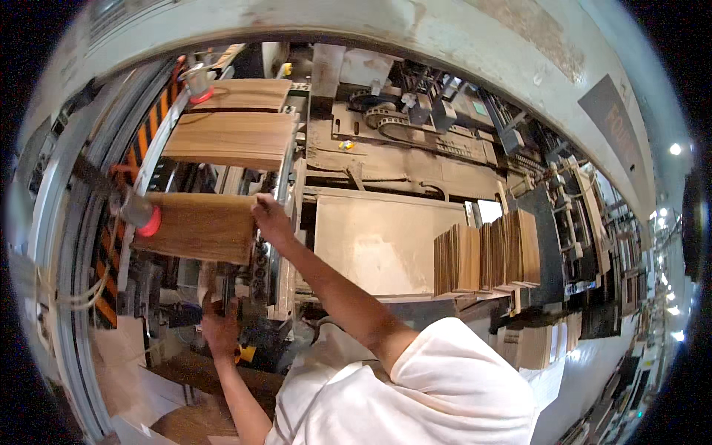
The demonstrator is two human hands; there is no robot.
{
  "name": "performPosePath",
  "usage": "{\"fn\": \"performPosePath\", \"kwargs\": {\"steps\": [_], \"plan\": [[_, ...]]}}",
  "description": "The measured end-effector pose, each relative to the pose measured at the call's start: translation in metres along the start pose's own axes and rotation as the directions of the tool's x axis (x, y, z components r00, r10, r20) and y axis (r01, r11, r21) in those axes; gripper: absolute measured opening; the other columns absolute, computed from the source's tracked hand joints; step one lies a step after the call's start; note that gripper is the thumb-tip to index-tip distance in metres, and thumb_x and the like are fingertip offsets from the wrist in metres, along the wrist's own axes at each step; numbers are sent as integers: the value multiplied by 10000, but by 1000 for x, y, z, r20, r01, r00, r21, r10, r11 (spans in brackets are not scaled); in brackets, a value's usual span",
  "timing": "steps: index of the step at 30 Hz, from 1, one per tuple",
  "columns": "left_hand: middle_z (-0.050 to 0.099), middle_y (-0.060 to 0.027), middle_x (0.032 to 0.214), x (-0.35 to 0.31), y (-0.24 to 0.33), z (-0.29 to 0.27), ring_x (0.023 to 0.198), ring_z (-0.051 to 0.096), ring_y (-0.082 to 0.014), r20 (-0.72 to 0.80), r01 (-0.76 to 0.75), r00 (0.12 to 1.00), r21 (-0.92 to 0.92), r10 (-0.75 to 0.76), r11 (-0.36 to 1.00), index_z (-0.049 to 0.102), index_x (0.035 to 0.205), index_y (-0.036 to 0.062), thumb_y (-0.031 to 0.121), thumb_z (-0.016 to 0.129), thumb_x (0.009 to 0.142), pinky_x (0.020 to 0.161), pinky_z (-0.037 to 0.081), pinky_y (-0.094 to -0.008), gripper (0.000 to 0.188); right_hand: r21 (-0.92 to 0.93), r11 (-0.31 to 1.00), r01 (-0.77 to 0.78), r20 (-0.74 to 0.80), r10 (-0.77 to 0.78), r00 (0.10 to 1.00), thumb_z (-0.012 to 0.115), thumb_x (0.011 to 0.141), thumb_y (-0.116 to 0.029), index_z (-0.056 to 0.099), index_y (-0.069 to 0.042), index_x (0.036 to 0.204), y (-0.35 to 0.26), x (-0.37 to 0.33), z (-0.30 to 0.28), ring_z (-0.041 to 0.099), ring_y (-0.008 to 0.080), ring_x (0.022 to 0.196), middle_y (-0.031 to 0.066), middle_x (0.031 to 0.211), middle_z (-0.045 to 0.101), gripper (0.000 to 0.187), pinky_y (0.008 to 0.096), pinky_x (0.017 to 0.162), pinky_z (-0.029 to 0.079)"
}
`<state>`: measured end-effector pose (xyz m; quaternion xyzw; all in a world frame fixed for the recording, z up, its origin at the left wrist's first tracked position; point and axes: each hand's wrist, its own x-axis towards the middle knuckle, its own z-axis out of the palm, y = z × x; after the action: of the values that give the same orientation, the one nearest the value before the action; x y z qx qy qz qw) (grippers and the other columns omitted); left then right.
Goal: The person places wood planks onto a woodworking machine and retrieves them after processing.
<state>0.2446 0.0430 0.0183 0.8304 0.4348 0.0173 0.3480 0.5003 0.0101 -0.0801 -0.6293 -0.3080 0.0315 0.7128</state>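
Observation:
A brown wood-grain board point(196, 226) lies across the machine rails on the left. My right hand point(273, 222) reaches over to its upper right corner, with the fingers closed at the edge. Below the board's near edge is my left hand point(219, 326), pointing up among dark machine parts; its fingers are blurred, and any grip is hidden. Farther along the same rails lie a second wood-grain board point(230, 137) and a third board point(245, 94). A cylinder with a red ring point(148, 221) bears on or hovers over the near board's left end; which, I cannot tell.
Right of the rails is a pale flat panel point(378, 245), with a row of upright stacked boards point(486, 252) at its right end. A cable chain point(423, 133) runs behind. Orange-and-black striped guarding point(154, 122) borders the left, and a pale machine beam point(415, 33) arches overhead.

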Motion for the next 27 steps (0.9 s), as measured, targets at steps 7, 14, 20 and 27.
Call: {"fn": "performPosePath", "kwargs": {"steps": [7,14,20,27], "plan": [[262,-294,1430,28,34,32,1304,315,-435,-246,14,969,-26,-20,1000,55,1450,-4,533,699,743,1037,327,-517,1097,40,961,-275,113,269,956,561,933,-282,551,22,1030,-41,14,-15,516,150,845,87,926,525,319,320,743,454],[392,-321,1336,44,49,37,1193,454,-435,-288,-12,958,-38,1,999,129,1441,-23,516,735,703,961,397,-500,1096,429,800,-419,275,326,905,583,923,-216,620,-18,1032,-31,10,-17,523,115,826,26,870,582,229,288,726,448],[478,-326,1258,40,53,36,1152,498,-432,-359,16,933,-52,-34,999,225,1426,-25,529,750,663,930,411,-487,1078,205,758,-619,460,484,745,667,836,-342,627,5,1045,-65,12,-20,565,190,891,87,923,627,407,367,806,422],[435,-323,1309,35,69,33,1215,446,-431,-377,27,924,-84,-57,996,244,1417,-27,499,772,640,966,387,-466,1076,10,776,-630,316,595,739,696,813,-313,661,8,892,-41,12,-2,586,190,803,97,818,632,332,372,728,430]]}}
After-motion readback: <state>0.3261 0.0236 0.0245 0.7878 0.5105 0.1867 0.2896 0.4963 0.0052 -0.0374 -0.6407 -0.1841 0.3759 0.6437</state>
